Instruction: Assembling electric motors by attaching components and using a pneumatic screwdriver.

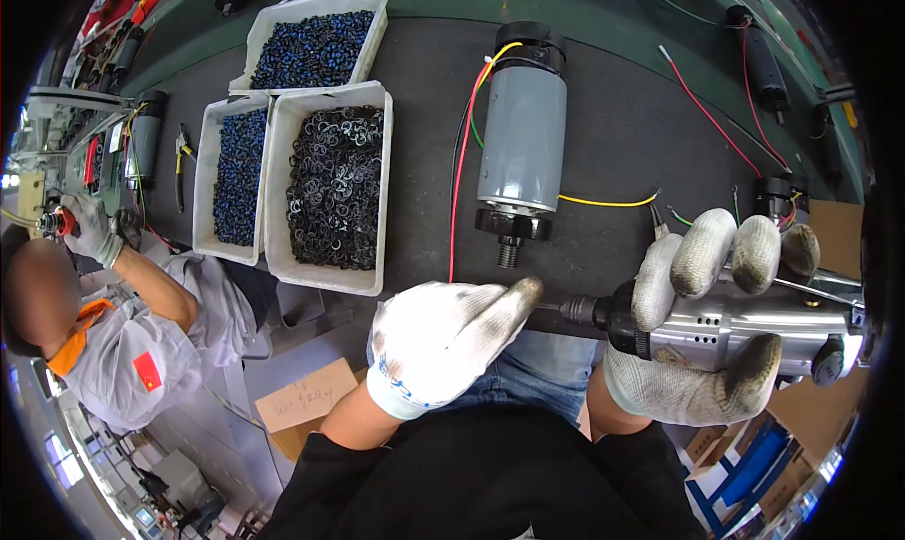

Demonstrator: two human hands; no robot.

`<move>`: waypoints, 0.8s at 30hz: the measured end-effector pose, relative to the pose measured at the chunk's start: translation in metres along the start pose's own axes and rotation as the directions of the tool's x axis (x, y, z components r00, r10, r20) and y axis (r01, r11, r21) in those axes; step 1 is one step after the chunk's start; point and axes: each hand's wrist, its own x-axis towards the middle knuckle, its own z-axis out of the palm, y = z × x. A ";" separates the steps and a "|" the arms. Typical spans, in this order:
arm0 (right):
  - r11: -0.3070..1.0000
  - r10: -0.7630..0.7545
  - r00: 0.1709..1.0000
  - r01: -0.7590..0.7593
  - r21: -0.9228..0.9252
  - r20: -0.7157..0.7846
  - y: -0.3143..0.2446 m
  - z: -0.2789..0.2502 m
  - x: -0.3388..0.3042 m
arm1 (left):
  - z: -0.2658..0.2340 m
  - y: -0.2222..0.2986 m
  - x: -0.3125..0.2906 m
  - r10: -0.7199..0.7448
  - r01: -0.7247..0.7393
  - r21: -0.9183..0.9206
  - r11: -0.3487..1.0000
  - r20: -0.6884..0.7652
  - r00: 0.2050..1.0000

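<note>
My left hand [448, 337], in a white knit glove, is closed with its fingertips at the tip of a thin bit. Whether they pinch the bit or a small part there is hidden. My right hand [698, 389], in a soiled white glove, wraps round a silver power screwdriver [707, 328] with a black nose, held sideways with its bit pointing left. Just beyond my left hand, a grey cylindrical motor [523, 135] lies on the dark bench, its threaded shaft toward me. Red, yellow, green and black wires trail from its black end cap.
Left of the motor stand white bins: one of dark metal clips [386, 182], another of blue-black small parts [205, 182], a third [382, 31] behind. Pliers [179, 168] lie beyond them. More motors [759, 69] are at the right. A co-worker [141, 342] works at the left.
</note>
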 end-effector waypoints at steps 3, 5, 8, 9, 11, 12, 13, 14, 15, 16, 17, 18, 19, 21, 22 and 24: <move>0.999 -0.031 0.999 0.031 0.010 0.018 0.003 -0.001 -0.002 | -0.004 -0.001 -0.001 -0.013 0.014 -0.009 1.000 0.101 0.995; 1.000 -0.014 1.000 0.013 0.021 0.018 0.002 0.000 -0.002 | -0.004 -0.001 -0.002 -0.021 0.023 -0.014 1.000 0.150 0.988; 1.000 0.005 1.000 -0.005 0.003 0.025 0.001 -0.001 -0.002 | 0.001 -0.004 -0.002 0.042 -0.043 0.018 0.999 0.037 0.998; 1.000 0.014 0.999 -0.013 -0.020 0.030 0.001 -0.002 -0.001 | 0.001 -0.004 -0.002 0.040 -0.041 0.016 0.999 0.035 0.999; 0.999 0.024 0.999 -0.022 -0.044 0.037 0.001 -0.001 -0.002 | -0.002 -0.004 -0.002 0.020 -0.021 0.014 1.000 0.102 0.995; 0.999 0.017 1.000 -0.016 -0.042 0.017 0.002 0.001 -0.002 | -0.003 -0.004 -0.003 0.011 -0.013 0.015 1.000 0.136 0.991; 0.999 0.010 1.000 -0.010 -0.039 -0.004 0.002 0.003 -0.003 | -0.003 -0.004 -0.003 0.010 -0.012 0.015 1.000 0.135 0.991; 0.999 0.003 1.000 -0.004 -0.036 -0.025 0.003 0.004 -0.003 | -0.004 -0.003 -0.005 0.007 -0.008 0.008 1.000 0.130 0.991; 0.999 0.004 1.000 -0.005 -0.036 -0.024 0.003 0.004 -0.003 | -0.004 -0.003 -0.006 0.004 -0.004 0.001 1.000 0.126 0.992; 0.999 0.005 1.000 -0.006 -0.033 -0.011 0.003 0.003 -0.003 | -0.004 -0.003 -0.006 0.000 0.001 -0.005 1.000 0.121 0.993; 1.000 0.007 1.000 -0.007 -0.030 0.001 0.004 0.003 -0.004 | -0.005 -0.002 -0.006 -0.001 0.002 -0.005 1.000 0.122 0.993; 1.000 0.009 1.000 -0.008 -0.027 0.013 0.004 0.003 -0.005 | -0.006 -0.001 -0.004 0.001 0.000 -0.011 1.000 0.112 0.994; 1.000 0.010 1.000 -0.009 -0.026 0.013 0.005 0.003 -0.006 | -0.008 0.001 -0.002 0.002 -0.001 -0.017 1.000 0.102 0.995; 0.997 0.010 0.999 -0.007 -0.077 0.031 0.008 0.002 -0.010 | -0.008 0.002 -0.001 0.002 0.000 -0.020 1.000 0.091 0.996; 0.995 0.008 0.999 -0.004 -0.103 0.042 0.008 0.002 -0.010 | -0.008 0.000 0.000 -0.013 0.015 -0.018 1.000 0.133 0.991; 0.994 0.014 1.000 -0.011 -0.105 0.027 0.008 0.004 -0.008 | -0.006 -0.002 0.001 -0.042 0.046 -0.013 0.999 0.214 0.976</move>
